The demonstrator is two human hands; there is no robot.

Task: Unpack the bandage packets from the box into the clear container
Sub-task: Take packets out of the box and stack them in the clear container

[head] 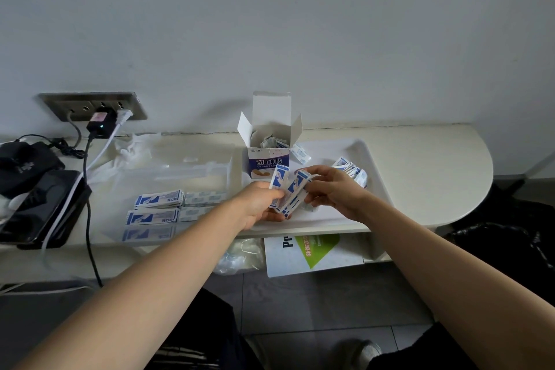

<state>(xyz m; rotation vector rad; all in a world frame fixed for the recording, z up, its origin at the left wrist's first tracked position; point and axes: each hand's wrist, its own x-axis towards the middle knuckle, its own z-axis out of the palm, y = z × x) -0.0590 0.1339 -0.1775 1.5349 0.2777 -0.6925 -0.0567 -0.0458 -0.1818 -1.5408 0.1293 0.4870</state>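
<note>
Gripped a loose fan of bandage packets (287,189) between left hand (259,204) and right hand (335,189), fingers (315,173) of both curled round it, just in front of the open box (268,159). Needed squaring into a tidy stack, probably, before joining the stacks (159,200) in the clear container (198,170).

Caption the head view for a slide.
Left hand and right hand hold bandage packets above the tray; open box behind, clear container left.
</note>
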